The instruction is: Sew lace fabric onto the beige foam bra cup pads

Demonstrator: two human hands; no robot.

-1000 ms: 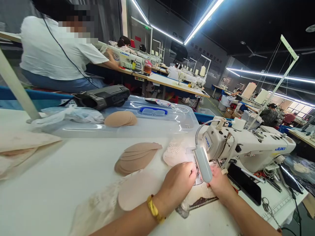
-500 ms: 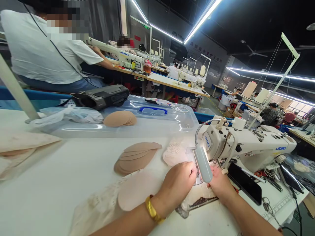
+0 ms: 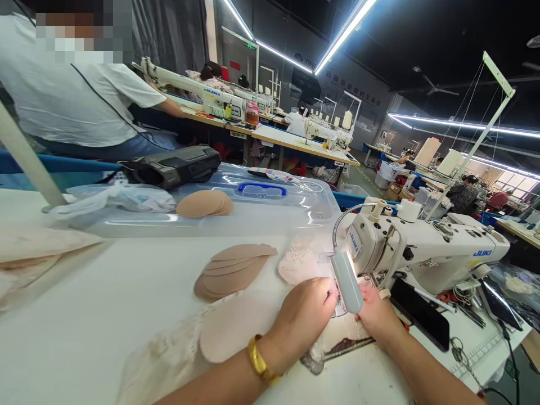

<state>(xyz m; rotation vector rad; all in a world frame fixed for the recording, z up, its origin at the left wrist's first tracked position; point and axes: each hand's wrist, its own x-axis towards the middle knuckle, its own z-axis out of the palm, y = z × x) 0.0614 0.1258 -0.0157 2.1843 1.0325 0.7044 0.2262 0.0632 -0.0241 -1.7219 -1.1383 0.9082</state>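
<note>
A white sewing machine (image 3: 426, 247) stands at the right, with a grey lamp (image 3: 348, 281) hanging in front of its needle area. My left hand (image 3: 310, 306), below a gold bracelet on the wrist, is closed just left of the lamp. My right hand (image 3: 373, 306) sits to the lamp's right, its fingertips partly behind it. What either hand grips is hidden. Left of the hands lie a pale lace piece (image 3: 299, 261), a fan of beige oval pads (image 3: 234, 270) and a paler oval pad (image 3: 236, 326) on lace fabric (image 3: 169, 360).
Behind the pads is a clear plastic box (image 3: 295, 208) carrying more pads and a black case (image 3: 172, 166). A phone (image 3: 419, 315) and scissors (image 3: 464, 354) lie right of my right hand. A person in white (image 3: 80, 101) sits at the upper left.
The person at the upper left has shifted slightly left. My hands have stayed in nearly the same place beside the lamp.
</note>
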